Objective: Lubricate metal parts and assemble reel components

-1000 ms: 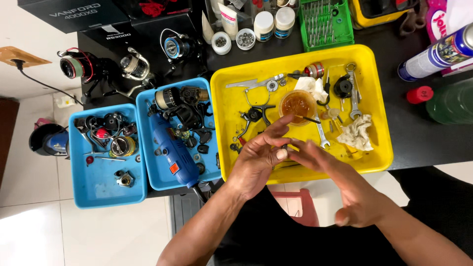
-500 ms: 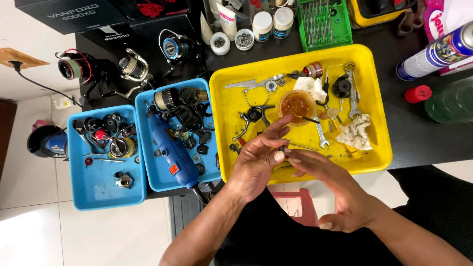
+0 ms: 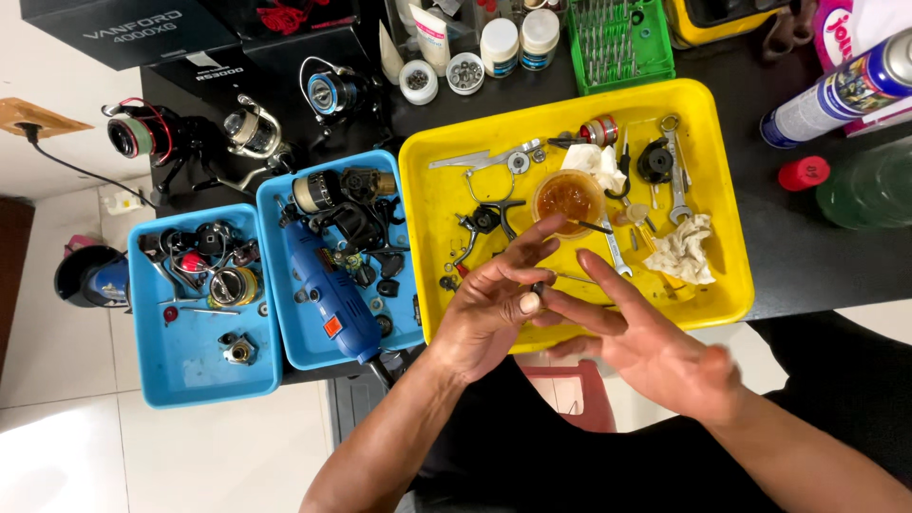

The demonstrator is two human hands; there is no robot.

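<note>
Dark, seemingly metal small part pinched between left hand and right hand.

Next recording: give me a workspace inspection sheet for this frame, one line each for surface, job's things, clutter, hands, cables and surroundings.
Surface: black table carrying a yellow tray and two blue trays.
Job's things: small dark part pinched between both hands, too small to identify.
Clutter: amber grease cup, wrench, crumpled rag, blue rotary tool, fishing reels, spray can, green bit rack.
Hands: left hand and right hand meet at the tray's near edge, fingers closed on the part.
Cables: black cord over the floor at left.
Surroundings: pale tiled floor, pink stool.
</note>
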